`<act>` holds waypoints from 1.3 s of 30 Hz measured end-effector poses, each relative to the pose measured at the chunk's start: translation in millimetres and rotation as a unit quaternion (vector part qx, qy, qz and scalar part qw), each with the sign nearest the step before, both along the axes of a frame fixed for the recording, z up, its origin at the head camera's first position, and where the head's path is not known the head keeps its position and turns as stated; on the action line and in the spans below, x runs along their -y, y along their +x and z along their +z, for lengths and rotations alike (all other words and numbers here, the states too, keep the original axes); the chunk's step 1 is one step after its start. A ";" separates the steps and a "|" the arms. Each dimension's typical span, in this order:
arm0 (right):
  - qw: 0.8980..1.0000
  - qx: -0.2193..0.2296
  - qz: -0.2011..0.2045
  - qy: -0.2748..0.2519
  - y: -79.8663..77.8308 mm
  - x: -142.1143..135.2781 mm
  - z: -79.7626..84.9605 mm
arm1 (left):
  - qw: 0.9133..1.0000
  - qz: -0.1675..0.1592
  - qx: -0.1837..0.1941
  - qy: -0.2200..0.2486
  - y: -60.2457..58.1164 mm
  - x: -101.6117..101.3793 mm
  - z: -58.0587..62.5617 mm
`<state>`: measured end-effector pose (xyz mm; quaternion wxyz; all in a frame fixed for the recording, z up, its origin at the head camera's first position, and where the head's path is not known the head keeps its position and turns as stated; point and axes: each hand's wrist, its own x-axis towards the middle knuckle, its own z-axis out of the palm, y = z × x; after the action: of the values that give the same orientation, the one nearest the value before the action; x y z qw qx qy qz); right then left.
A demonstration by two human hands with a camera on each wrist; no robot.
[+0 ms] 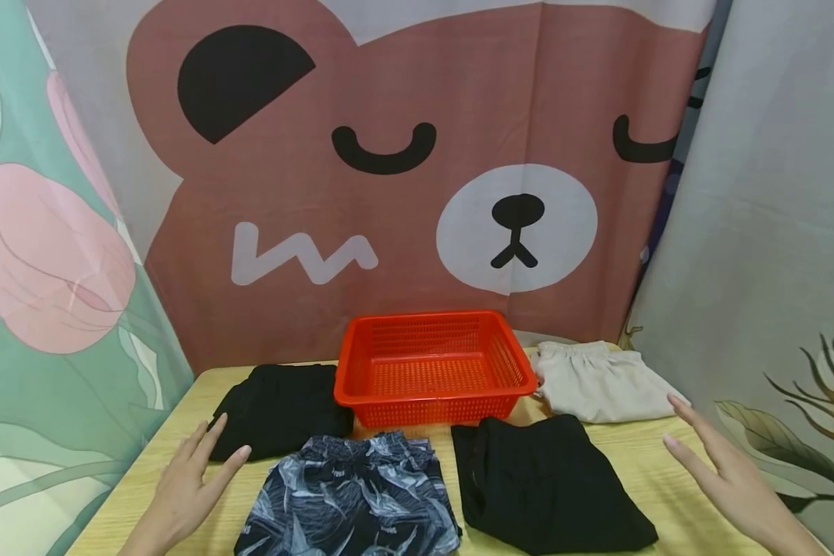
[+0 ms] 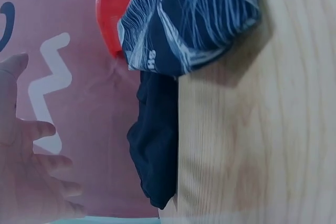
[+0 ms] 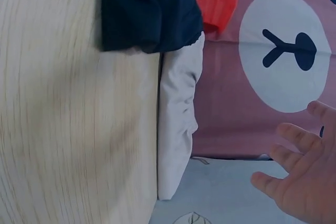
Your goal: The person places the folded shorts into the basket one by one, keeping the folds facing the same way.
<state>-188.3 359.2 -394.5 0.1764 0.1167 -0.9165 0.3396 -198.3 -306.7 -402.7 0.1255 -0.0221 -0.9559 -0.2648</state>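
My left hand (image 1: 189, 485) hovers at the table's left side with fingers spread, holding nothing. Nearest to it are a folded black garment (image 1: 285, 409) and patterned dark shorts (image 1: 354, 494) with white leaf-like strokes. On the right my other hand (image 1: 726, 479) is held up, fingers apart, with nothing in it. Between it and the shorts lies a folded black garment (image 1: 549, 486). Behind that, a cream garment with a gathered waistband (image 1: 598, 382) rests near the back right corner. In the wrist views both hands (image 2: 31, 150) (image 3: 304, 171) are apart from the clothes.
A red plastic basket (image 1: 434, 409) with perforated walls stands at the back middle of the wooden table (image 1: 674, 463), with nothing inside. A bear-print curtain (image 1: 403, 208) hangs right behind it. Other curtains (image 1: 62, 255) (image 1: 757, 232) close in the left and right sides.
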 end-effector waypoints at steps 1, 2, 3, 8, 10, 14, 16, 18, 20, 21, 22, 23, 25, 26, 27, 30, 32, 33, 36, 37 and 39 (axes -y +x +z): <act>1.000 0.003 0.001 -0.008 0.4 0.1 -0.5 | 1.000 -0.001 0.002 0.002 0.1 -0.6 0.7; 1.000 0.006 0.000 -0.013 0.7 -0.1 -0.9 | 1.000 -0.002 0.010 0.005 0.0 -1.4 1.7; 1.000 0.011 0.001 -0.019 1.0 -0.1 -1.4 | 1.000 -0.002 0.016 0.007 0.2 -2.5 2.6; 0.999 0.030 0.001 -0.037 2.5 0.0 -0.3 | 0.999 0.007 0.036 0.024 3.0 -9.6 6.5; 0.998 0.033 0.003 -0.045 3.1 1.1 0.4 | 0.999 0.011 0.029 0.032 3.8 -11.9 7.8; 0.998 0.034 0.005 -0.060 4.2 3.7 2.1 | 0.998 0.019 0.036 0.049 3.1 -17.3 12.2; 0.997 0.034 0.007 -0.067 4.7 4.7 3.8 | 0.997 0.023 0.043 0.058 2.6 -20.7 14.5; 0.996 0.041 0.011 -0.078 4.6 5.5 6.3 | 0.996 0.024 0.041 0.070 2.3 -24.0 16.6; 0.994 0.053 0.015 -0.091 4.6 6.4 9.1 | 0.995 0.021 0.033 0.087 2.2 -26.9 18.3; 0.993 0.061 0.016 -0.098 4.5 6.6 10.6 | 0.995 0.020 0.028 0.095 1.9 -28.2 19.1; 0.992 0.065 0.018 -0.105 4.5 6.7 11.7 | 0.994 0.017 0.024 0.104 1.8 -29.5 19.9; 0.991 0.069 0.020 -0.111 4.5 6.8 12.8 | 0.993 0.015 0.018 0.113 1.8 -31.0 20.6; 0.990 0.067 0.025 -0.122 5.1 7.1 13.9 | 0.992 0.011 0.009 0.128 1.9 -34.3 22.4; 0.989 0.067 0.027 -0.127 5.5 7.3 14.1 | 0.991 0.009 0.007 0.133 2.1 -36.3 23.5; 0.989 0.067 0.028 -0.132 5.7 7.5 14.0 | 0.991 0.007 0.003 0.136 2.6 -38.3 24.6; 0.987 0.062 0.034 -0.143 6.7 8.6 13.5 | 0.989 0.000 0.008 0.147 3.7 -44.4 27.7; 0.986 0.062 0.037 -0.148 6.4 9.7 13.7 | 0.988 -0.005 0.016 0.154 4.1 -48.8 29.6; 0.986 0.062 0.039 -0.149 6.3 10.3 14.1 | 0.987 -0.007 0.019 0.158 4.1 -51.0 30.1; 0.986 0.063 0.041 -0.151 5.7 12.4 15.9 | 0.985 -0.014 0.015 0.171 3.9 -58.7 31.4; 0.986 0.064 0.041 -0.152 5.6 13.0 16.6 | 0.984 -0.016 0.010 0.176 3.6 -61.5 31.7; 0.985 0.063 0.039 -0.153 6.0 14.4 17.8 | 0.983 -0.019 0.000 0.185 2.8 -66.7 32.2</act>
<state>-182.3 344.9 -376.7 0.1207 0.1027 -0.8577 0.4892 -195.5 -240.0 -370.5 0.1221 -0.0167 -0.8898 -0.4394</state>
